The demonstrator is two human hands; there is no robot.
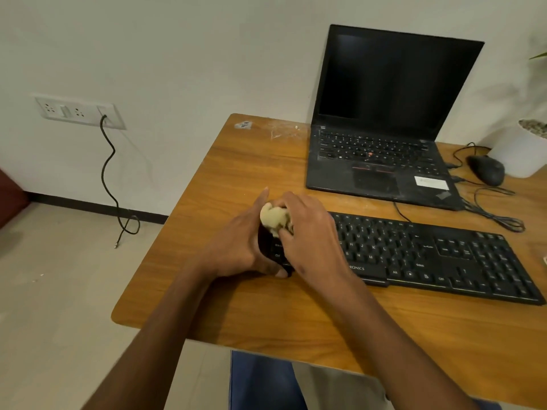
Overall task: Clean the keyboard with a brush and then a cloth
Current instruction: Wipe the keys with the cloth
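Right now your left hand (236, 247) grips the left end of the black keyboard (429, 255), thumb curled under its front edge at about 6 o'clock and fingers extended up along its side. Your right hand (310, 232) sits just beside it, fingers curled around a crumpled beige cloth (273, 218) and pressing it down onto the leftmost keys. The keyboard lies flat on the wooden table (236, 161), running away from your hands toward 3 o'clock. Beyond it, at 1 o'clock, an open laptop (384, 113) stands with a dark screen. A black mouse (487, 170) rests at the laptop's 3 o'clock, near a white pot (521, 149). Far off at 10 o'clock, a wall socket (80, 110) carries a dangling black cable (109, 173).
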